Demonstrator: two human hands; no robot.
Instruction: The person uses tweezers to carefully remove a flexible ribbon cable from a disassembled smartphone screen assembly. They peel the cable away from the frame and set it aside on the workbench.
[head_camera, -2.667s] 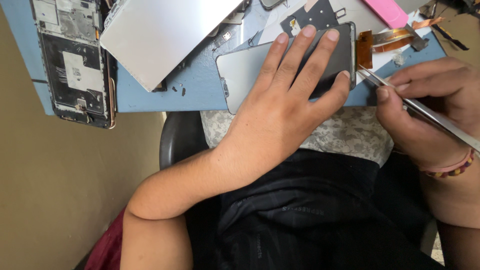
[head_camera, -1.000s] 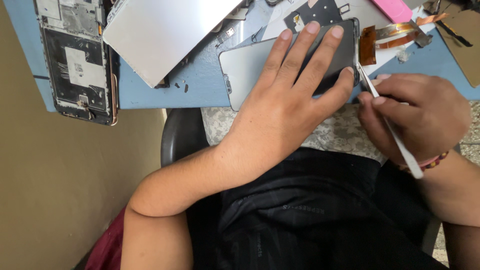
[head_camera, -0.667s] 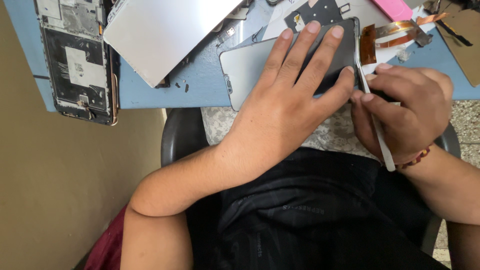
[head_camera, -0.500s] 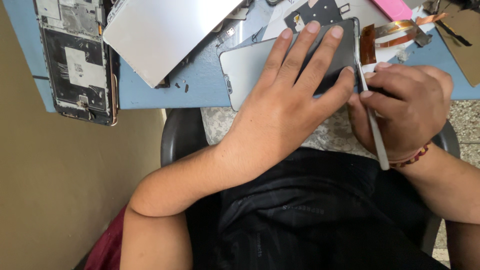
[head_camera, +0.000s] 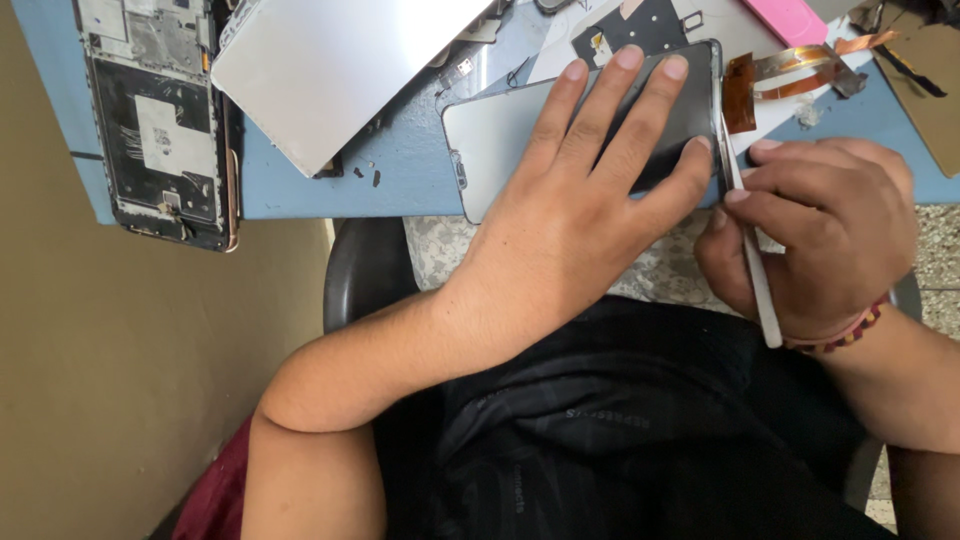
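A grey phone lies flat on the blue work mat, partly over the table's near edge. My left hand is spread flat on top of it, fingers apart, pressing it down. My right hand grips thin metal tweezers, whose tip touches the phone's right edge beside my left little finger. An orange flex cable lies just past that edge.
An opened phone frame with bare circuitry lies at the mat's left end. A silver metal sheet rests behind the grey phone. Small screws, a black part and a pink tool lie further back. My lap is below.
My right hand has swung the tweezers from pointing away to the right to nearly upright, bringing the tip against the phone's right edge. My left hand stays pressed on the phone.
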